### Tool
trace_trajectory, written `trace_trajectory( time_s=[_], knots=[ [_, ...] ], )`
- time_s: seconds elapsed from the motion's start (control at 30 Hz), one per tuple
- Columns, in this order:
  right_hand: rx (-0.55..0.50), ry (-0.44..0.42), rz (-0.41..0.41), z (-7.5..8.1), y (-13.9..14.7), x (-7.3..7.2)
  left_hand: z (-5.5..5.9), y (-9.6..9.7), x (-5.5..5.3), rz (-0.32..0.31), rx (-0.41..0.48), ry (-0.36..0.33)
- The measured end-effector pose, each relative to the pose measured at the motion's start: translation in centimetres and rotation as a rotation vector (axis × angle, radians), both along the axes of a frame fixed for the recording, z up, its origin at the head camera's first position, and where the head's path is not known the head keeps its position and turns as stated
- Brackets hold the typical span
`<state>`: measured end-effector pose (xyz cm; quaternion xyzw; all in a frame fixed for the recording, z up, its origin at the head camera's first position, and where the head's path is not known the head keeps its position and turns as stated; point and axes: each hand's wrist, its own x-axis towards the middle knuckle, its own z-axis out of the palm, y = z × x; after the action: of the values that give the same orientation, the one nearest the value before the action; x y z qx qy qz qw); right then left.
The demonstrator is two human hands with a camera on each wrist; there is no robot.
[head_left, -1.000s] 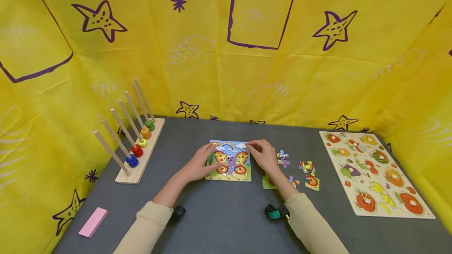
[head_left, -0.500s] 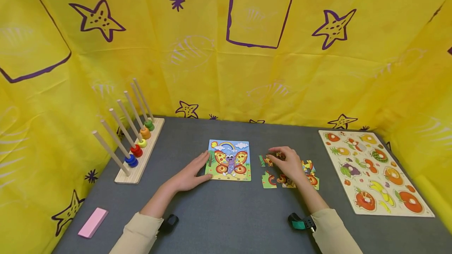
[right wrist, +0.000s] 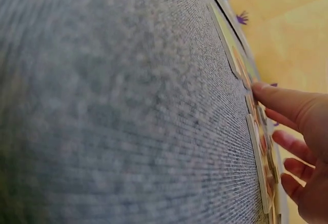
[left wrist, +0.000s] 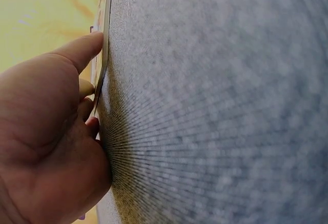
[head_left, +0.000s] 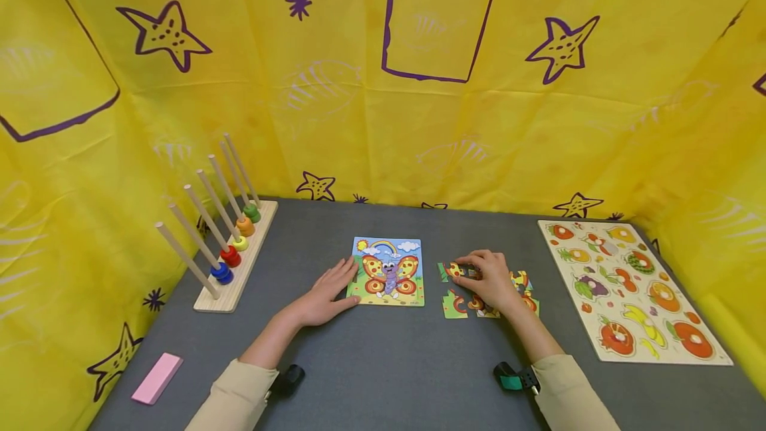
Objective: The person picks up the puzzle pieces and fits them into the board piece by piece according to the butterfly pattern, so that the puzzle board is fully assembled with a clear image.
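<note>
A square butterfly picture board [head_left: 383, 250] lies flat at mid-table. My left hand [head_left: 326, 294] rests at its left edge, fingers extended and thumb touching the near-left corner; the left wrist view shows that thumb [left wrist: 84, 49] against the board's edge. To the right, my right hand [head_left: 492, 281] bends over loose puzzle pieces. Its thumb and index finger pinch at a piece with a green edge and a red-yellow wing [head_left: 444, 273]. More pieces lie below, including a green corner piece [head_left: 453, 306]; the hand partly covers several. In the right wrist view, the thumb [right wrist: 277, 97] touches the pieces.
At left stands a wooden peg rack [head_left: 236, 278] with coloured rings on its pegs. A pink block [head_left: 157, 378] lies at the front left. On the right is a fruit board [head_left: 610, 304]. Yellow cloth [head_left: 335, 125] hangs behind the table.
My right hand has left the board's upper right corner and moved right onto the loose pieces. My left hand has slid back from over the picture to its left edge.
</note>
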<state>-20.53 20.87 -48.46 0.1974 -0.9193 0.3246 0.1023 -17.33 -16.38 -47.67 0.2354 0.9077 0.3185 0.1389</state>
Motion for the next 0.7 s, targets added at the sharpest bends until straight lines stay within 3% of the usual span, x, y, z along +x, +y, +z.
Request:
trace_trajectory(
  time_s=[0.27, 0.47, 0.7],
  knots=[
    [-0.028, -0.061, -0.042, 0.4, -0.2, -0.1, -0.2, 0.1, -0.1, -0.001, -0.007, 0.002],
    [-0.11, -0.113, -0.049, 1.1, -0.5, 0.0, 0.1, 0.3, -0.1, -0.009, -0.017, -0.004],
    [-0.285, -0.286, -0.049, 2.3, -3.8, -0.1, 0.2, 0.3, 0.0, 0.007, -0.023, -0.019]
  ],
)
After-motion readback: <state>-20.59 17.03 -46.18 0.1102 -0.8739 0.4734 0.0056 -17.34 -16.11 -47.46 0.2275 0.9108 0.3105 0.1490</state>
